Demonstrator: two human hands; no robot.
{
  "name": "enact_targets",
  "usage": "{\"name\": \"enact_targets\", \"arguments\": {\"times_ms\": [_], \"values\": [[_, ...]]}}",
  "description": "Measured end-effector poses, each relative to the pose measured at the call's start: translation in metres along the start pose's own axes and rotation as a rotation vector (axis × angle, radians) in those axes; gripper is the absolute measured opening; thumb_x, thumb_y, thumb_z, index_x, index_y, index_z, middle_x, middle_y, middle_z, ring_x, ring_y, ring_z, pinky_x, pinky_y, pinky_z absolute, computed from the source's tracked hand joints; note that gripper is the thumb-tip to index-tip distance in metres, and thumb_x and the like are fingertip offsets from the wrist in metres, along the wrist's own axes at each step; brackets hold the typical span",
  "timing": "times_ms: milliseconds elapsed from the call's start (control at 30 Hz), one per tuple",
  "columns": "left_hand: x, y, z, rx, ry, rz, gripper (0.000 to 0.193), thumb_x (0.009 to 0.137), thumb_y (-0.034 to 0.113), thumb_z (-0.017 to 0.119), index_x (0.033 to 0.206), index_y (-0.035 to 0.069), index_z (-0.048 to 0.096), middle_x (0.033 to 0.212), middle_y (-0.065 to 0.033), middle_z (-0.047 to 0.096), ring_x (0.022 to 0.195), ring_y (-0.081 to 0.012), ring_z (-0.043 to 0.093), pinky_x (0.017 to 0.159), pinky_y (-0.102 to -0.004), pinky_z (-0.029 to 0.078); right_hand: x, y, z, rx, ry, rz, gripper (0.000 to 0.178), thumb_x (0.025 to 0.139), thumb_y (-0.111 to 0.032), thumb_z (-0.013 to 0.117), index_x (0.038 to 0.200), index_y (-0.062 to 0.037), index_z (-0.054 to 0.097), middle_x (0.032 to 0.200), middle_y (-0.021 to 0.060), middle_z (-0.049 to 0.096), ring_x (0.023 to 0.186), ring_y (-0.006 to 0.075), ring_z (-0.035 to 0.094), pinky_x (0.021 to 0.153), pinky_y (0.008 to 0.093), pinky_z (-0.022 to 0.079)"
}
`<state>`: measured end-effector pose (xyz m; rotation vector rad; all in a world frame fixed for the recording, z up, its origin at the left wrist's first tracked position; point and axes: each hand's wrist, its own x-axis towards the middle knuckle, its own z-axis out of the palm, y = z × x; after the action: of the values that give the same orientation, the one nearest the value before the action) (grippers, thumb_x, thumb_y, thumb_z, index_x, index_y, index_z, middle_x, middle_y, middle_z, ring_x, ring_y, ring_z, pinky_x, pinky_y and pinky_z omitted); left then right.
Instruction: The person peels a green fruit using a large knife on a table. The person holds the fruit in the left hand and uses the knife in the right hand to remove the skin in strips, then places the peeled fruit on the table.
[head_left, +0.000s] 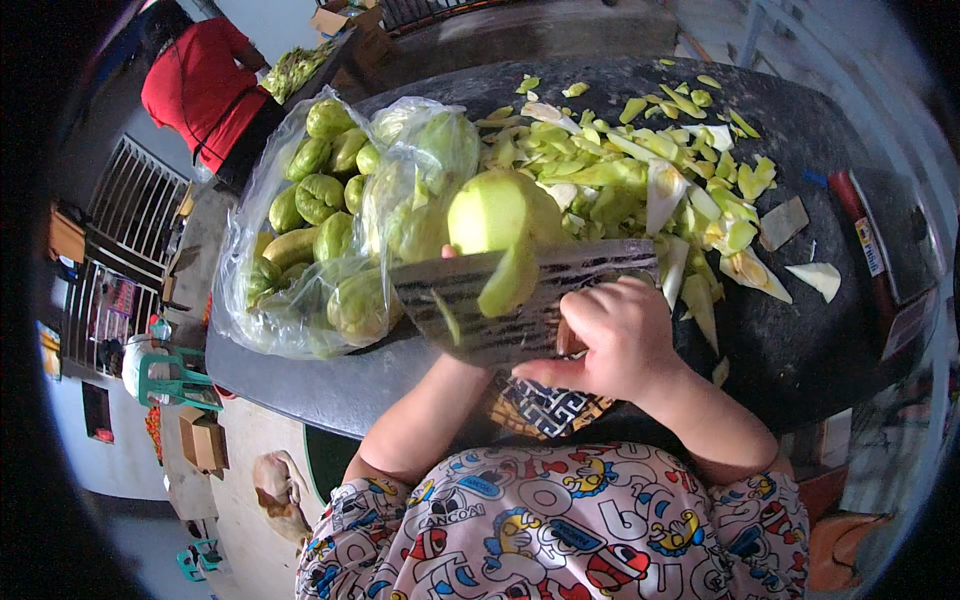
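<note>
Right hand [620, 340] is curled tight around the handle of a broad cleaver [520, 300], whose flat blade lies with its long axis running from about three o'clock to nine o'clock across the middle of the view, tip toward nine. Left hand is almost wholly hidden behind that blade; only a fingertip shows at its upper edge, so I cannot tell exactly how the fingers sit, though the forearm rises from six o'clock to the one pale, half-peeled green fruit [500, 210] just above the blade at twelve o'clock from it. One strip of green peel [508, 282] hangs down over the blade face. At nine to ten o'clock of the fruit slumps one clear plastic bag [300, 240] holding roughly ten unpeeled wrinkled green fruits, touching the cleaver's tip and blocking the left side of the round dark table [790, 350]. A loose heap of peelings [650, 170], too many to count, spreads from twelve to three o'clock. At two o'clock near the rim lies one red-handled tool [865, 240]. Far off at eleven o'clock stands one person in a red top [200, 85].
</note>
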<state>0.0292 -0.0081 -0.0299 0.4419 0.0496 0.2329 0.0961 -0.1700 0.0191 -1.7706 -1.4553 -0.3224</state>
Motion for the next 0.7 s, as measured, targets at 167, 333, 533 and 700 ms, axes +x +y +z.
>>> {"name": "enact_targets", "arguments": {"times_ms": [167, 333, 533, 700], "values": [[0.009, 0.000, -0.006, 0.084, 0.072, 0.050, 0.075, 0.086, 0.065, 0.039, 0.138, 0.012, 0.037, 0.133, -0.0152, 0.046, 0.118, -0.0320, 0.049, 0.101, -0.0472, 0.039, 0.000, 0.002, 0.001, -0.001, 0.048, 0.047, 0.055, 0.067, -0.058, 0.072, 0.054, -0.0139, 0.043, 0.047, -0.0015, 0.047, 0.045, 0.0199, 0.053, 0.048, 0.0311, 0.042], [-0.003, -0.010, 0.001, 0.296, 0.164, 0.166, 0.078, 0.084, 0.069, 0.038, 0.138, 0.013, 0.037, 0.134, -0.0139, 0.046, 0.119, -0.0322, 0.048, 0.101, -0.0480, 0.039, -0.002, -0.001, 0.001, 0.016, 0.059, 0.026, 0.057, 0.067, -0.059, 0.072, 0.054, -0.0132, 0.042, 0.048, 0.0001, 0.047, 0.044, 0.0208, 0.052, 0.047, 0.0322, 0.042], [-0.012, 0.009, 0.022, 0.422, 0.236, 0.363, 0.084, 0.081, 0.074, 0.035, 0.138, 0.012, 0.036, 0.134, -0.0134, 0.045, 0.120, -0.0313, 0.046, 0.100, -0.0477, 0.039, 0.003, 0.023, -0.002, -0.044, 0.120, 0.050, 0.058, 0.069, -0.059, 0.071, 0.055, -0.0109, 0.042, 0.049, 0.0040, 0.047, 0.046, 0.0240, 0.053, 0.046, 0.0340, 0.041], [-0.012, -0.002, 0.005, 0.491, 0.241, 0.239, 0.086, 0.082, 0.074, 0.031, 0.139, 0.010, 0.033, 0.134, -0.0144, 0.044, 0.121, -0.0309, 0.046, 0.102, -0.0465, 0.038, 0.005, 0.013, -0.001, -0.014, 0.065, 0.048, 0.058, 0.069, -0.059, 0.071, 0.056, -0.0098, 0.044, 0.051, 0.0043, 0.048, 0.047, 0.0234, 0.054, 0.047, 0.0337, 0.042]]}}
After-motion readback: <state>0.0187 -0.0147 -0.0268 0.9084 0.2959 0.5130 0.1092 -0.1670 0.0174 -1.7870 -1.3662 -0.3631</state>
